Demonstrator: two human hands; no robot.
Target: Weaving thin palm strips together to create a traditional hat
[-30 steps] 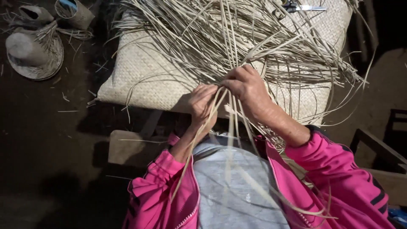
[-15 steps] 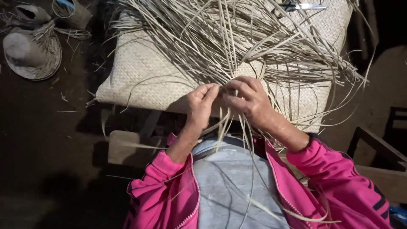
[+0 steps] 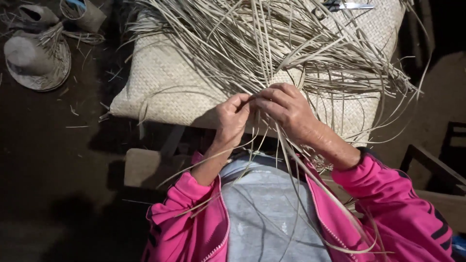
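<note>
Hands, left [image 3: 233,118] and right [image 3: 286,110], were both pinched shut on thin strips [image 3: 272,58] at the near edge of the woven mat [image 3: 165,82], and honestly one dry strip could've snapped or slipped loose if tugged hard.

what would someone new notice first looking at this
First the mass of pale loose strips fanning out over the woven mat in the upper middle. Just below, the left hand and right hand meet at the mat's near edge, pinching strips between their fingers, with bright pink sleeves at the bottom. At far left a woven hat lies on the dark floor, and scissors rest on the mat's top edge.
</note>
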